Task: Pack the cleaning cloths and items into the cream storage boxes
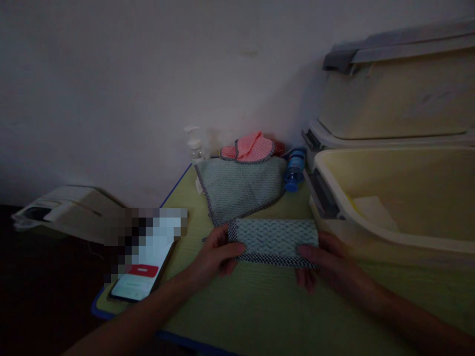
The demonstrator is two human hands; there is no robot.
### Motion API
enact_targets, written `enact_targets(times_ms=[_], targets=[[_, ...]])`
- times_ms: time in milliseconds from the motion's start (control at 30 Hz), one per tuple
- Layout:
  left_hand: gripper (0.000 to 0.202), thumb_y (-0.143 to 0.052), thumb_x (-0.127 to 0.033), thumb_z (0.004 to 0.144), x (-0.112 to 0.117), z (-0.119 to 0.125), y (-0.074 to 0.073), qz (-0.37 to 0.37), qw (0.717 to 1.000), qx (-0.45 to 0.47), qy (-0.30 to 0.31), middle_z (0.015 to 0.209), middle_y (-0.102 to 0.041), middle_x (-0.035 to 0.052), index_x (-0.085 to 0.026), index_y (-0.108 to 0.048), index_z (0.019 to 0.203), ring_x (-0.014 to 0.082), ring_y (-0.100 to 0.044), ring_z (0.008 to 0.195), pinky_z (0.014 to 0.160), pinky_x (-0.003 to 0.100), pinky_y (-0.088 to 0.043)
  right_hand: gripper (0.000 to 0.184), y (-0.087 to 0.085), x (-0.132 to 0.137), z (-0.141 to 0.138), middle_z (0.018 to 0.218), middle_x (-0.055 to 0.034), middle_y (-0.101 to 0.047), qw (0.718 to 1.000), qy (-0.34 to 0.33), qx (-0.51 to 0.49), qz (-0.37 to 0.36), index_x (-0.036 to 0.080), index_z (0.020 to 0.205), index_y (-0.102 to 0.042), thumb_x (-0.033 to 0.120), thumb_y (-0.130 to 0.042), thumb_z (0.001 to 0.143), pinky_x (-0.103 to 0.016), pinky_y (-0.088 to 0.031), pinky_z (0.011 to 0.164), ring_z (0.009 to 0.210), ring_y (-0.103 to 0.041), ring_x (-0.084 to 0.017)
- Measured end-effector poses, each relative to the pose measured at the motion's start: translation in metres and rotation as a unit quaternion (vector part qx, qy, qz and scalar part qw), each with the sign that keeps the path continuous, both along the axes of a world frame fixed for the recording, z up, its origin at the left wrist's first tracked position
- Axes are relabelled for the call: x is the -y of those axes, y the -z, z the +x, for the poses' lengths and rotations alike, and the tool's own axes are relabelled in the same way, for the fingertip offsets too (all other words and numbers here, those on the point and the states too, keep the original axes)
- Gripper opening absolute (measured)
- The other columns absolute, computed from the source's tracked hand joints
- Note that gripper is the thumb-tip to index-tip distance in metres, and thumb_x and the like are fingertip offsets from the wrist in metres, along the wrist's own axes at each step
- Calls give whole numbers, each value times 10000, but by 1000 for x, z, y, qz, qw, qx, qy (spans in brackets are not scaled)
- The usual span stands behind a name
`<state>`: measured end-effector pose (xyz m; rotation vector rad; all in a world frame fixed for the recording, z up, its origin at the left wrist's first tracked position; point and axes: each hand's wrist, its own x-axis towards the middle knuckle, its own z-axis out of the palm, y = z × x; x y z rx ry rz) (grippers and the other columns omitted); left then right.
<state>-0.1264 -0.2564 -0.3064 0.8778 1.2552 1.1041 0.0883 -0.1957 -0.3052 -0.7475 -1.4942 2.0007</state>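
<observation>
A folded grey-green cleaning cloth (pixel 276 237) with a black-and-white checked border is held up over the table between both hands. My left hand (pixel 218 252) grips its left end, thumb on top and fingers underneath. At the right end, my right hand (pixel 328 257) pinches it the same way. Just behind lies a larger spread cloth (pixel 241 185) of the same grey-green kind. On its far edge rests a crumpled pink cloth (pixel 256 148) with a dark checked trim.
Open storage bins (pixel 371 237) stand on the right, one behind the other. A small blue-capped bottle (pixel 295 170) lies beside them, and a pump bottle (pixel 195 143) stands by the wall. At left are a lit phone (pixel 143 272) on the table (pixel 260 306) and a white bin (pixel 74 210).
</observation>
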Motion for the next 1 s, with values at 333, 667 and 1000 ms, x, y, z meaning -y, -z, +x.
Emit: enact_targets(times_ms=[333,667,1000], targets=[[524,-683,-593,522,2,4,0,-22,998,32,-53,434,-440,-67,-142,-517,733,63,-409,318,278,162,-254,491,1,3,-3,382,-8,-530,997,40,62,0,166,566,-510,627,-527,735,-219,-340,309,309,-458,-103],[503,-644,-577,624,4,6,11,-13,990,-60,-124,628,-494,-49,-155,-556,883,53,-395,382,299,181,-272,500,0,4,-3,389,5,-535,996,20,79,-23,177,618,-490,668,-533,704,-212,-331,313,305,-442,-97],[428,-546,-576,732,1,8,0,72,986,-137,-63,526,-386,-53,-169,-470,624,75,-371,439,379,185,-281,527,1,5,-6,396,-9,-547,998,0,68,-18,170,594,-484,683,-508,712,-208,-299,310,299,-437,-93]])
